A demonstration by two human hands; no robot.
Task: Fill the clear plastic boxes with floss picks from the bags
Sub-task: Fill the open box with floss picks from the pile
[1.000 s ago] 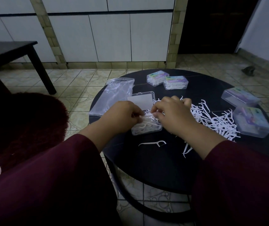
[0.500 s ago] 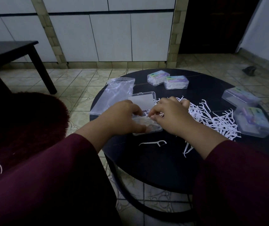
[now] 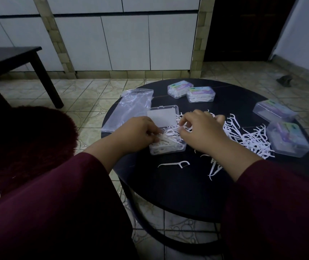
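An open clear plastic box [image 3: 168,148] with white floss picks in it sits mid-table, its lid [image 3: 162,117] folded back behind it. My left hand [image 3: 136,133] holds a bunch of picks over the box's left side. My right hand [image 3: 203,131] pinches picks at the box's right rim. A loose pile of white floss picks [image 3: 247,136] spreads to the right of my right hand. A clear plastic bag [image 3: 131,107] lies at the table's left edge, largely flat.
Two closed filled boxes [image 3: 191,91] stand at the back of the round black table [image 3: 178,184]. Two more closed boxes [image 3: 281,126] sit at its right edge. A single pick [image 3: 176,164] and a few more [image 3: 214,169] lie near the front. A dark side table [image 3: 9,61] stands far left.
My left hand shifted from pressing down on the box to holding a bunch of picks above it. My right hand stays at the box's right rim, pinching picks.
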